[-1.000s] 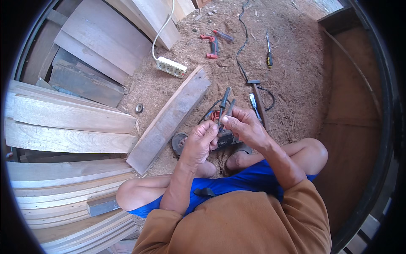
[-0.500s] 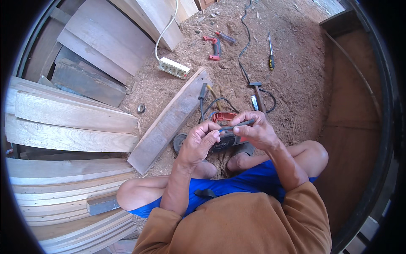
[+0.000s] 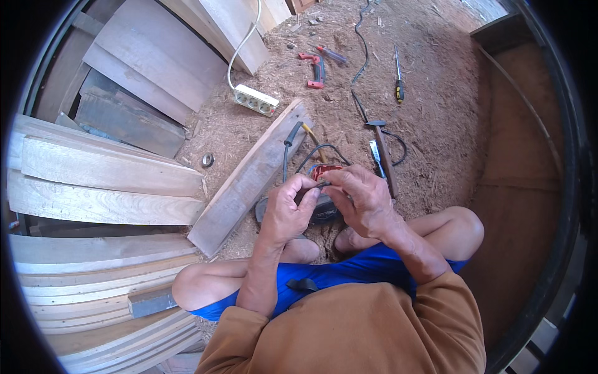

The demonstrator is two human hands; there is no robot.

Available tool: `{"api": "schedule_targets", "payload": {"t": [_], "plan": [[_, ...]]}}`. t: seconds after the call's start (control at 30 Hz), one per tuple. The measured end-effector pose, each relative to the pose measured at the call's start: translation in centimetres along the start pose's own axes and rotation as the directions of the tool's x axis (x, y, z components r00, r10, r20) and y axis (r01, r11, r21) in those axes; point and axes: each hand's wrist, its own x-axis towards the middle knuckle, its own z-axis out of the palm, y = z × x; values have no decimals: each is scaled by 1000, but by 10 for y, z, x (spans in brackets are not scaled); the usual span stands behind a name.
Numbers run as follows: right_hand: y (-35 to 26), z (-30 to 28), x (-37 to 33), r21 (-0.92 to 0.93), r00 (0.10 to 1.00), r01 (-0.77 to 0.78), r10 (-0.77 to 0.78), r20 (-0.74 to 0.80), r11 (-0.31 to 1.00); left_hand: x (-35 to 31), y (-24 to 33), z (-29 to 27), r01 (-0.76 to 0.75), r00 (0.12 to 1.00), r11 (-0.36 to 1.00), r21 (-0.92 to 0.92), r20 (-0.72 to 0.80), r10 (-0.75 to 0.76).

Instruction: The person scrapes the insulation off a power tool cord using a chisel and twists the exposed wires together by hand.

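In front of my lap, my left hand [image 3: 288, 210] and my right hand [image 3: 364, 202] are closed with their fingertips close together. Both pinch a thin black cable [image 3: 321, 184], mostly hidden by the fingers. Beneath my hands a black and red power tool [image 3: 324, 213] rests on the ground between my feet; its red part [image 3: 325, 170] shows just past my fingertips. A black cord with a thick sleeve [image 3: 293, 133] arches over the plank beside the tool. My hands partly cover the tool.
A grey plank [image 3: 252, 177] lies at an angle left of the tool. Beyond are a hammer [image 3: 382, 146], chisel [image 3: 376, 154], yellow-black screwdriver [image 3: 398, 87], red-black handle piece [image 3: 317, 71] and power strip [image 3: 256, 100]. A tape roll [image 3: 207, 160] lies near stacked boards [image 3: 112, 187]. Sawdust covers the ground.
My right hand has moved left and turned, its fingertips now against the left hand's. The black piece that stuck out to the right is now hidden. The sleeved cord has shifted left onto the plank.
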Motion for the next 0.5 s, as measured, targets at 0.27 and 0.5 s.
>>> {"api": "schedule_targets", "payload": {"t": [0.27,0.5], "plan": [[8,1,-3,-187,990,133,-122,71,973,1,-2,13,-125,990,964,234,-33,136],[14,13,-8,-238,982,132,-94,166,962,0,-9,18,-175,978,912,370,-38,203]]}}
